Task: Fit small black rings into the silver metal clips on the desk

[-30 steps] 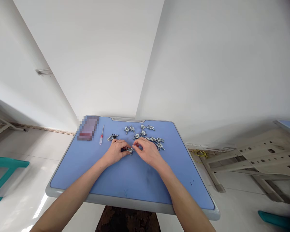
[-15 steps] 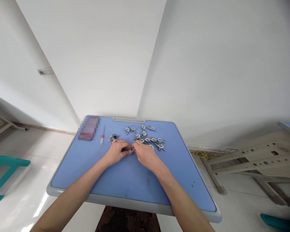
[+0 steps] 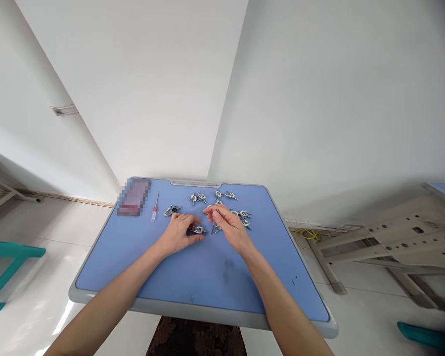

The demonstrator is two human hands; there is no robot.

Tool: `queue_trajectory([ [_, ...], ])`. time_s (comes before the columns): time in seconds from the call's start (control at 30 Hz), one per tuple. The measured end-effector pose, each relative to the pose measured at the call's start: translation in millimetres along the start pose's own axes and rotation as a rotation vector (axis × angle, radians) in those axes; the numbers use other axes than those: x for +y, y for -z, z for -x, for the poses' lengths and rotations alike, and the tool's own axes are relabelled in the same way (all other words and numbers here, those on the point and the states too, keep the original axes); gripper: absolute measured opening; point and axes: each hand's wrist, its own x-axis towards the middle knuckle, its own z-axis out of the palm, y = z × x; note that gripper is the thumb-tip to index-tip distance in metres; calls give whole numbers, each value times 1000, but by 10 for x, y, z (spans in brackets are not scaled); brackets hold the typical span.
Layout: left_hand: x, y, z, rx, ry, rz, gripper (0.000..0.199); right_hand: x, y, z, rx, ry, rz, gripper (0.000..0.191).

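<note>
On the blue table, my left hand (image 3: 181,231) has its fingers curled round a small silver metal part (image 3: 199,230), which lies at the fingertips. My right hand (image 3: 230,226) is raised a little to the right of it, thumb and forefinger pinched on a thin metal piece (image 3: 212,228) that points down. Several similar metal parts (image 3: 244,217) lie behind and beside my right hand, which hides some of them. A silver part with a black round piece (image 3: 173,210) sits just beyond my left hand.
A screwdriver with a clear and red handle (image 3: 154,213) and a blurred purple-red packet (image 3: 134,197) lie at the table's (image 3: 203,310) back left. Teal stools (image 3: 7,249) stand at the left and lower right. White walls rise behind.
My right hand has moved away from my left hand, up and to the right, with a thin piece in its fingers. The silver part at my left fingertips now shows more fully.
</note>
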Motion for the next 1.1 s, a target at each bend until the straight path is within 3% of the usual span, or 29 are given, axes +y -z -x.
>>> queue_trajectory([
  [0.1, -3, -12, -4, -5, -9, -27, 17, 2, -16, -5, 88, 54, 82, 30],
  [0.27, -18, -21, -13, -11, 2, -26, 10, 47, -68, 11, 172, 6, 45, 27],
  [1.1, -37, -28, -18, -1, 3, 9, 10, 91, -170, 17, 122, 108, 105, 21],
])
